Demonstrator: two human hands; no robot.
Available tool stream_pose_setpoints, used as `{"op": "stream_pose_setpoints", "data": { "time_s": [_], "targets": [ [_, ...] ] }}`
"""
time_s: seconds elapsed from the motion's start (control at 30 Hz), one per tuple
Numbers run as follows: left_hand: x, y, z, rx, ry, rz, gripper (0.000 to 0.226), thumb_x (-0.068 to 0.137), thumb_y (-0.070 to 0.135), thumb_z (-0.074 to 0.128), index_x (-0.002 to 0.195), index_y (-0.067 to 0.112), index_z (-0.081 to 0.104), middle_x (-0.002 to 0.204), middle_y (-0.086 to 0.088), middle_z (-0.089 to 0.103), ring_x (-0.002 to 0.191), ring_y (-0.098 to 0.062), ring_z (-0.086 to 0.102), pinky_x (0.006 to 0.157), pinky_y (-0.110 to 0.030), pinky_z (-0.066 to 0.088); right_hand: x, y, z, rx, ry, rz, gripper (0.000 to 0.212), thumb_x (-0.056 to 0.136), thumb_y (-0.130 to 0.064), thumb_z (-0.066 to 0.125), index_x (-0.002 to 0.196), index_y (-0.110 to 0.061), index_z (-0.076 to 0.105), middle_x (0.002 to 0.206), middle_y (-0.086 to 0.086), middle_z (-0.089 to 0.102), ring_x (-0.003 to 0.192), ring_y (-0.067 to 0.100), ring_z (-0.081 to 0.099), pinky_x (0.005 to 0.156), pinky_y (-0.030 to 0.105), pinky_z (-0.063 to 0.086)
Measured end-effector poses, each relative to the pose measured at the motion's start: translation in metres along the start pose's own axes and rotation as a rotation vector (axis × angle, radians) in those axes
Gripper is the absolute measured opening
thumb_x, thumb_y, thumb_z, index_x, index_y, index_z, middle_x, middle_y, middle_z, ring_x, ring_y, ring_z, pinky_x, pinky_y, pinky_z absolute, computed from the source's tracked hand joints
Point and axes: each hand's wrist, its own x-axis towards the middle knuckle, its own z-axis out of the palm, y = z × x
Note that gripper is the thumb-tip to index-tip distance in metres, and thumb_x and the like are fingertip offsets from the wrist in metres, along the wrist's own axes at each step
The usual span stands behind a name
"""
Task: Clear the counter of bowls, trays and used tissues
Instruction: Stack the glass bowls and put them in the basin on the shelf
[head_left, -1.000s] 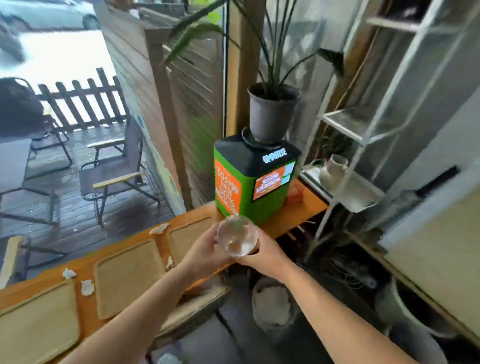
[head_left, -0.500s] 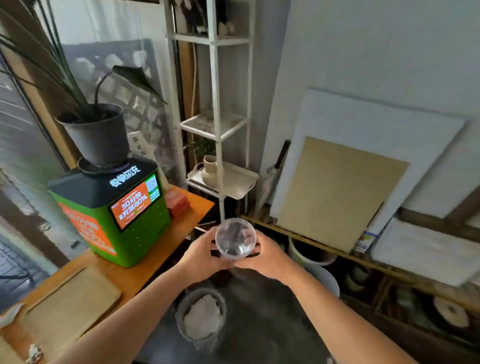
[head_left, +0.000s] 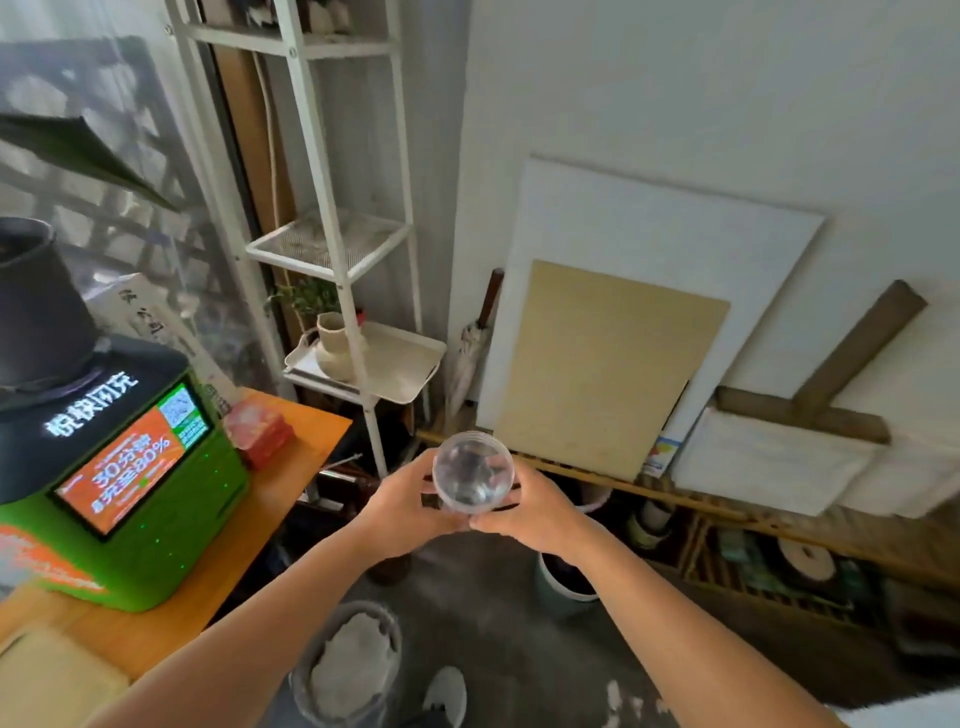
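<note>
Between both hands (head_left: 410, 499) sits the clear bowl (head_left: 472, 478).

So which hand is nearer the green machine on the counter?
Left. The left hand holds the clear bowl on the side towards the green machine; the right hand grips its far side.

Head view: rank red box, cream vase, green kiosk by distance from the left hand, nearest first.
From the left hand:
1. Red box, on the counter, left of the hand.
2. Cream vase, on the shelf tray, up and behind.
3. Green kiosk, far left; close to the vase's rank.
</note>
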Motion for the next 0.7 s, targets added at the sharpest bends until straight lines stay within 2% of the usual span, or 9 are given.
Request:
{"op": "stream_pose_setpoints", "data": {
  "time_s": [0.13,0.2,0.3,0.43,0.5,0.6,0.7],
  "targets": [
    [0.04,-0.006,-0.002,-0.017,0.009,-0.019,0.076,0.066,0.032,0.091,0.132,0.033,0.052,0.12,0.014,0.064,0.111,-0.009,0.061,0.094,-0.031,0.052,0.038,0.004,-0.016,0.003,0.003,0.02,0.087,0.05,-0.054,0.084,0.126,-0.051,0.042,0.123,-0.027,0.055,0.11,0.004,0.06,0.085,0.024,0.052],
    [0.064,-0.011,-0.007,-0.018,0.014,-0.022,0.079,0.066,0.034,0.091,0.134,0.03,0.051,0.121,0.014,0.064,0.112,-0.008,0.061,0.094,-0.029,0.052,0.065,0.005,-0.024,-0.007,0.001,0.028,0.086,0.052,-0.051,0.084,0.127,-0.045,0.044,0.124,-0.021,0.057,0.108,0.005,0.061,0.088,0.031,0.056],
    [0.105,-0.02,-0.018,-0.049,0.035,-0.036,0.079,0.067,0.033,0.09,0.135,0.029,0.051,0.122,0.014,0.064,0.112,-0.006,0.061,0.094,-0.026,0.052,0.111,0.001,-0.039,-0.016,-0.016,0.024,0.077,0.06,-0.044,0.085,0.124,-0.044,0.043,0.125,-0.016,0.058,0.104,0.003,0.063,0.082,0.028,0.057],
    [0.161,-0.033,-0.033,-0.085,0.067,-0.098,0.077,0.072,0.029,0.087,0.137,0.024,0.048,0.125,0.009,0.062,0.115,-0.011,0.06,0.098,-0.033,0.051,0.175,-0.008,-0.058,-0.023,-0.028,0.031,0.073,0.061,-0.048,0.084,0.121,-0.042,0.043,0.114,-0.023,0.058,0.099,-0.001,0.063,0.082,0.028,0.056],
    [0.187,-0.041,-0.042,-0.091,0.081,-0.137,0.074,0.073,0.03,0.086,0.136,0.024,0.048,0.123,0.011,0.062,0.112,-0.009,0.061,0.092,-0.027,0.053,0.206,-0.012,-0.066,-0.035,-0.035,0.024,0.073,0.06,-0.052,0.082,0.12,-0.043,0.042,0.108,-0.027,0.057,0.096,-0.004,0.062,0.077,0.024,0.055],
    [0.218,-0.053,-0.052,-0.097,0.103,-0.162,0.067,0.074,0.032,0.085,0.129,0.032,0.048,0.116,0.02,0.061,0.106,-0.004,0.062,0.076,-0.011,0.051,0.248,-0.009,-0.072,-0.023,-0.058,0.028,0.071,0.06,-0.053,0.081,0.119,-0.042,0.045,0.108,-0.026,0.057,0.096,-0.002,0.063,0.083,0.033,0.058],
    [0.237,-0.068,-0.059,-0.09,0.106,-0.209,0.067,0.074,0.034,0.085,0.131,0.032,0.049,0.12,0.018,0.062,0.108,-0.006,0.062,0.08,-0.015,0.052,0.278,-0.004,-0.069,-0.013,-0.099,0.044,0.072,0.058,-0.054,0.081,0.12,-0.045,0.045,0.112,-0.025,0.057,0.095,-0.001,0.065,0.087,0.038,0.058]
  ]
}}
